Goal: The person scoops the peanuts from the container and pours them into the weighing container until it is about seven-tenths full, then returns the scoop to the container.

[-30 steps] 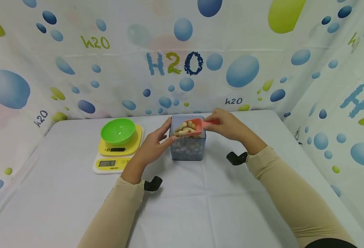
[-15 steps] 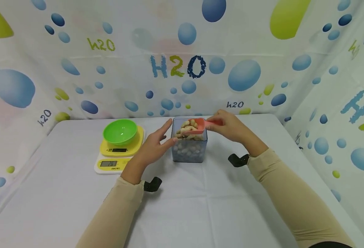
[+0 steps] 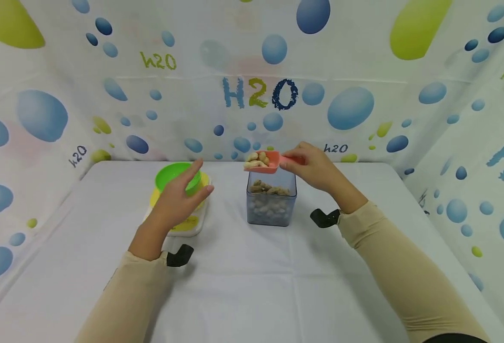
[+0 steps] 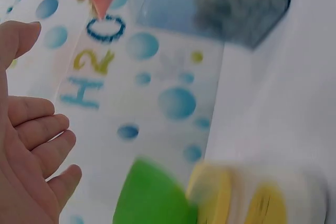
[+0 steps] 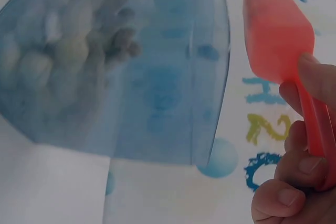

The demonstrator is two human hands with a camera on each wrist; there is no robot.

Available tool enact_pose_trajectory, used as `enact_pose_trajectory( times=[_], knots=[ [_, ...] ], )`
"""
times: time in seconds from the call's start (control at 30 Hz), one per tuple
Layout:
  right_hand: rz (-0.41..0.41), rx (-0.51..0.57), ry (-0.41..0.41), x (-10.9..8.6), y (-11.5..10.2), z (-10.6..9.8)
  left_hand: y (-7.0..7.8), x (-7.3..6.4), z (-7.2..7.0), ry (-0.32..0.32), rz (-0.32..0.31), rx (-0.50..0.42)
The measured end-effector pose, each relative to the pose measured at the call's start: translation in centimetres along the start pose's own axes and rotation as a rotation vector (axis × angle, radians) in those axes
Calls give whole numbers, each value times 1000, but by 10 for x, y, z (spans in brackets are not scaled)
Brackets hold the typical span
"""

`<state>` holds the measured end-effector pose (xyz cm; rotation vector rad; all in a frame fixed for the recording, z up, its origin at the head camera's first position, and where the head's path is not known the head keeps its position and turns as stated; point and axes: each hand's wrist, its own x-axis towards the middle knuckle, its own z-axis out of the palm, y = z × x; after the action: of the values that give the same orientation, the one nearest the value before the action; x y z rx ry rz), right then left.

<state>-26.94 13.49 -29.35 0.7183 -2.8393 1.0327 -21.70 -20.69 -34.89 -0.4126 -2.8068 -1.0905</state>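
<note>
On the white tabletop (image 3: pixel 243 300): one yellow-and-white scale (image 3: pixel 187 224), partly hidden by your left hand (image 3: pixel 172 205), fingers released; one translucent blue box (image 3: pixel 270 214); one green bowl (image 3: pixel 167 174), on the scale; one red scoop (image 3: pixel 273 164), above the box, handle grasped by the fingers of your right hand (image 3: pixel 314 166); peanuts (image 3: pixel 257 161), in scoop and box.

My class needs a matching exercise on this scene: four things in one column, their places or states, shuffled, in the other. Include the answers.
Things
1. Pink scoop
2. Green bowl
3. See-through box
4. Left hand

Places and states
A. Standing directly on the white tabletop
B. Thumb spread, gripping nothing
C. Held by the right hand
D. On top of the scale

Pairs: 1-C, 2-D, 3-A, 4-B
</note>
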Motion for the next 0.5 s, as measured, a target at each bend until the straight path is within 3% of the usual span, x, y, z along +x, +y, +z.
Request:
enact_pose_trajectory(
  times=[0.23,0.33,0.5],
  knots=[
    [-15,60,26,17,-23,17,-34,-20,-29,91,-70,25],
    [-15,68,14,24,-33,27,-48,-24,-33,101,-96,22],
    [1,69,-17,37,-55,46,-66,-26,-32,66,-165,37]
  ],
)
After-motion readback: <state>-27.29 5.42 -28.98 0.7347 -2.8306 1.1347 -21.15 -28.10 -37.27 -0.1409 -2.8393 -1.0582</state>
